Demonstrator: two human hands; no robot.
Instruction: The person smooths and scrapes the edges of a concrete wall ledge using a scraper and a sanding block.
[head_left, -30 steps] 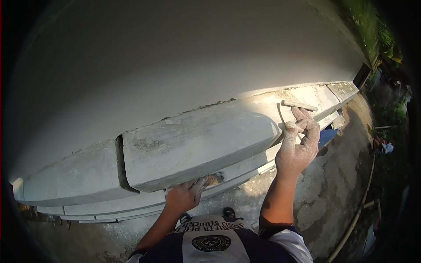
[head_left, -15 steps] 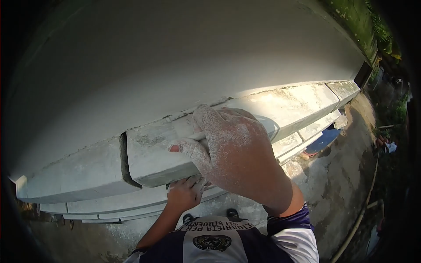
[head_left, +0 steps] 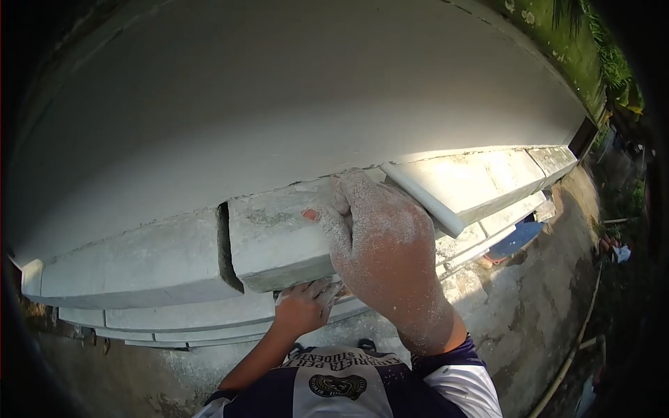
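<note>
My right hand (head_left: 387,240), coated in white dust, is over the top of a pale block (head_left: 275,226) in a ledge along the wall. Its thumb points left, apart from the curled fingers, which are mostly hidden behind the hand. A straight pale strip (head_left: 425,200) shows just beyond the hand, slanting across the ledge; whether the hand grips it is hard to see. Lower down, my left hand (head_left: 304,306) is at the block's front lower edge. Its dusty fingers are bent together there, and whatever lies in them is hidden.
A plain grey wall (head_left: 279,90) rises behind the ledge. A dark gap (head_left: 224,247) splits the blocks to the left. Lower pale courses (head_left: 188,322) run beneath. A blue object (head_left: 514,241) lies at the right, near a long pole (head_left: 585,320) on the ground.
The slanting pale strip now stands out to the right of my right hand, where the ledge showed before. The view has shifted slightly; my left hand stays at the block's lower edge.
</note>
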